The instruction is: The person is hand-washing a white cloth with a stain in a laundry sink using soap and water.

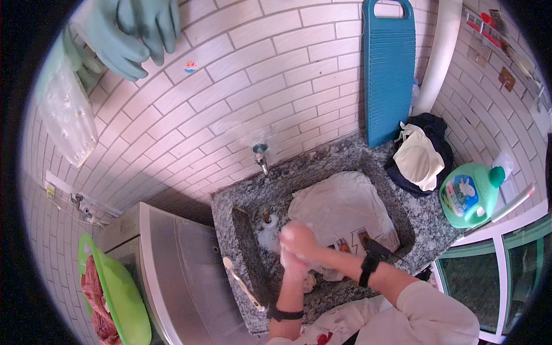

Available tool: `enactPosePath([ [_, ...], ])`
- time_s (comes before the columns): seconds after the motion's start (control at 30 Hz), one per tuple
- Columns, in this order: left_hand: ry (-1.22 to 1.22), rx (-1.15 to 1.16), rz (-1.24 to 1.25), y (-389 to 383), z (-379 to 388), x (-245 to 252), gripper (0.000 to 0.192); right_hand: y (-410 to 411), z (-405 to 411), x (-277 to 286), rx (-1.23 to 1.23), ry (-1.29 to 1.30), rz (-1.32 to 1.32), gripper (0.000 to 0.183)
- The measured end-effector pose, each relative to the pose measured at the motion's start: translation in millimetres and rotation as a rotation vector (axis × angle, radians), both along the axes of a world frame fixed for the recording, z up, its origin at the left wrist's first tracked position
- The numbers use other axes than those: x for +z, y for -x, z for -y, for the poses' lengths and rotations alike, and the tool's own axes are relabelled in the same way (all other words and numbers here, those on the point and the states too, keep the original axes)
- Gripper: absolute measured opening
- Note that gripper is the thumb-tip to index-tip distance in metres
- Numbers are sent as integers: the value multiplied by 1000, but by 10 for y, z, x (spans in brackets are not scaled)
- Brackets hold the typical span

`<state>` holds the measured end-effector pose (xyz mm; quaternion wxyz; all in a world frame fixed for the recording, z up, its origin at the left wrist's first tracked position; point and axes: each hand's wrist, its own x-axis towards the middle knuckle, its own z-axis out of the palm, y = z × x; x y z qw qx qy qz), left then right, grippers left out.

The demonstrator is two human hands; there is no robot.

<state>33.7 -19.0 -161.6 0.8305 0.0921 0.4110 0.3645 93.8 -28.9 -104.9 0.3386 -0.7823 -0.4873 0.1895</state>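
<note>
My left hand (293, 260) and my right hand (302, 239) are pressed together over a speckled granite sink (414, 215), both coated in white lather. Whether anything small sits between them is hidden by the foam and the overlapping fingers. A wet white printed garment (336, 202) is spread in the basin, just beyond and to the right of my hands. Suds (268, 235) lie on the basin floor to their left. A small crumpled cloth (309, 283) shows below my wrists. The metal tap (261, 160) is on the wall beyond the basin.
A toothbrush (243, 285) lies on the left rim. At right are a green detergent bottle (470, 196) and a cream cloth (418, 157) on dark fabric. A blue washboard (390, 77) leans on the wall. Rubber gloves (125, 39) hang upper left, above a green basin (123, 297).
</note>
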Motion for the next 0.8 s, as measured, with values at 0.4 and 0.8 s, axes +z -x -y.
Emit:
enactPosePath([
  [0.4,-446,-200,723,337,-489,-440,39,221,-30,-196,77,-283,-199,26],
  [0.8,-462,-284,-306,-190,-1013,-879,19,-1145,-1224,833,-127,-171,181,47],
])
